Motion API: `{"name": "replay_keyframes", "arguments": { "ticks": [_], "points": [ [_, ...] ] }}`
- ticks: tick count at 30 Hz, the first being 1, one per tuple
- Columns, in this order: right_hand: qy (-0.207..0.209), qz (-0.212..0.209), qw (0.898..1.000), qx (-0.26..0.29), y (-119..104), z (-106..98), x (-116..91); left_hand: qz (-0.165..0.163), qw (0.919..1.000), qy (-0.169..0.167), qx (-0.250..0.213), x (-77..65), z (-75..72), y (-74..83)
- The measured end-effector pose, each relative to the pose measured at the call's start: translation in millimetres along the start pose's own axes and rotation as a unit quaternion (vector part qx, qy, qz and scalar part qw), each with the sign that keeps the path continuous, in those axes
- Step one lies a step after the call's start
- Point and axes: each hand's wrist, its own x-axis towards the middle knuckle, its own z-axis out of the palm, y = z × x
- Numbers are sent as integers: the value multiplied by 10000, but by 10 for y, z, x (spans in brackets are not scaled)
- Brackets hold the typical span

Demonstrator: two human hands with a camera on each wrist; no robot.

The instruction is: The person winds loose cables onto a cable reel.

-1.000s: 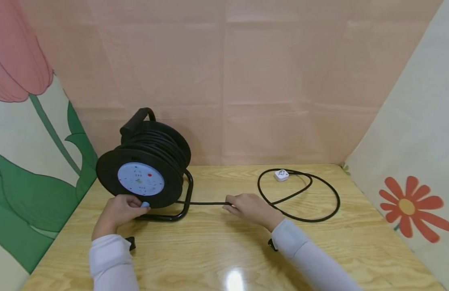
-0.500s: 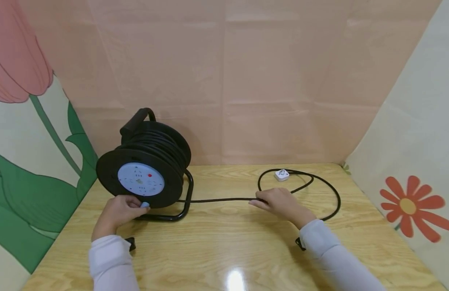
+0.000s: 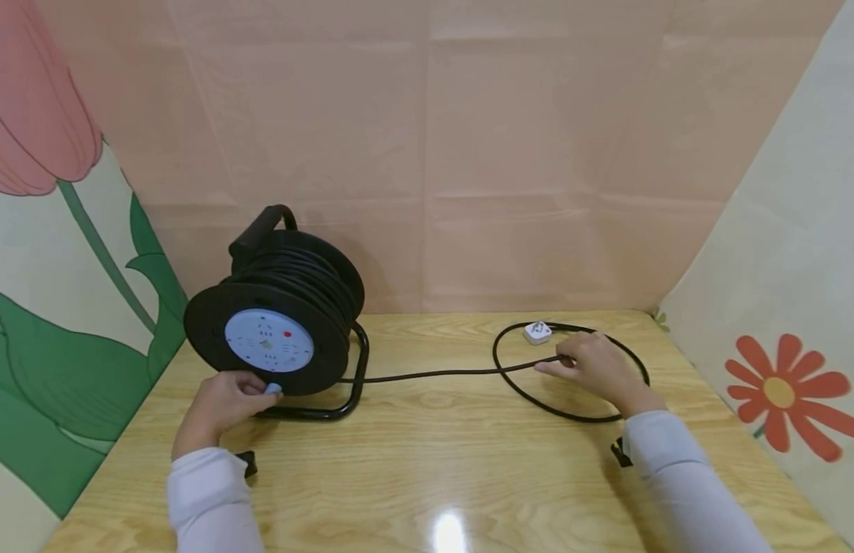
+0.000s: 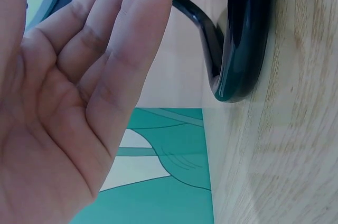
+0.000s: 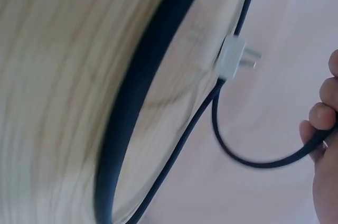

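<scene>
A black cable reel [image 3: 323, 353] with a pale blue socket panel [image 3: 250, 353] stands at the left of the table in the head view. My left hand [image 3: 220, 407] pinches the small light-blue knob [image 3: 272, 389] low on the reel's front disc; in the left wrist view the knob is hidden past the fingers [image 4: 132, 44]. From the reel a black cable [image 3: 427, 375] runs right to my right hand [image 3: 600, 369], which grips it between thumb and curled fingers. In the right wrist view the gripped cable bends up toward a white plug [image 5: 230, 57] with metal pins.
On the wooden table [image 3: 399, 468], a loop of cable [image 3: 537, 403] lies under and around the right hand. The reel's tubular stand [image 3: 316, 415] sits in front of the left fingertips. A pink backdrop [image 3: 537, 153] rises behind the table, with flower-patterned sheets [image 3: 779, 230] at the sides.
My right hand has moved right and slightly back, so a longer stretch of cable spans the table to the reel. My left hand stays at the knob, and the plug is nearly still.
</scene>
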Motion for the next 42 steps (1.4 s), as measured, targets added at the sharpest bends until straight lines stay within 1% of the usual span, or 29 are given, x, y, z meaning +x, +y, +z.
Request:
{"name": "replay_keyframes", "arguments": {
  "ticks": [4, 8, 11, 13, 15, 19, 21, 23, 27, 29, 32, 34, 38, 42],
  "points": [
    [217, 74, 9997, -52, 84, -42, 28, -19, 10000, 1, -8, 4, -4, -6],
    [152, 214, 9995, -157, 124, -71, 92, -6, 10000, 16, -25, 2, -5, -9],
    [216, 215, 9994, -179, 130, -112, 142, -19, 10000, 21, -56, -3, -6, -12],
    [377, 97, 9991, -169, 120, -163, 176, -42, 10000, 20, -78, -8, -9, -10],
    [612, -121, 9980, -134, 90, -236, 218, -80, 9999, 17, -97, -14, -15, -8],
    [1170, -659, 9909, -57, -8, -415, 313, -120, 9998, 15, -127, -17, -24, -10],
    [1376, -828, 9869, -161, -66, -502, 344, -111, 9999, 28, -127, -14, -23, -16],
    [1526, -900, 9836, -340, -115, -573, 348, -96, 9999, 36, -112, -12, -21, -23],
    [1482, -797, 9834, -683, -162, -655, 276, -148, 9998, 36, -140, -8, -7, -34],
    [1403, -778, 9845, -709, -153, -668, 227, -189, 9996, 26, -189, -7, 0, -40],
    [1302, -675, 9876, -567, -103, -677, 137, -258, 9994, 21, -231, -8, 11, -49],
    [1313, -498, 9890, -473, -59, -693, 63, -306, 9992, 15, -259, -10, 15, -53],
    [1305, -10, 9906, -410, 25, -729, -74, -369, 9989, 59, -271, -15, 16, -58],
    [1339, 243, 9900, -371, 58, -703, -149, -379, 9989, 78, -264, -14, 6, -70]
  ]
}}
